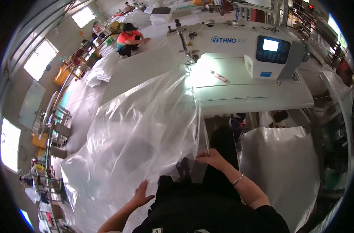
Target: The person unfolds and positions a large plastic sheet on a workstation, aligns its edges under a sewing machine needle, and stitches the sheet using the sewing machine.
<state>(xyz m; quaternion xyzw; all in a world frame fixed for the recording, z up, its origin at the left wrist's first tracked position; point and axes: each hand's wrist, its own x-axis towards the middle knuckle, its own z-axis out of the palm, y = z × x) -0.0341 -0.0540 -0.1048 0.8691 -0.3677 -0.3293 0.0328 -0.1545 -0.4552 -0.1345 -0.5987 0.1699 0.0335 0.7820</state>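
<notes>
A large translucent plastic sheet [136, 124] spreads from the needle area of a white sewing machine [223, 37] down over my lap. Its upper corner lies under the lit sewing head. My right hand [212, 158] pinches the sheet's right edge just above my lap. Lower down, my left hand [141, 196] rests against the sheet with its thumb apart from the fingers. Its fingertips overlap the plastic. On the machine bed lies a small pink-handled tool [219, 76], to the right of the needle.
The machine's control panel [273, 49] has a lit screen. To my right hangs or lies a stack of whitish plastic sheeting [280, 163]. Beyond the table's left end, a person in a red top [126, 38] crouches near more plastic. Benches and bundles line the left wall.
</notes>
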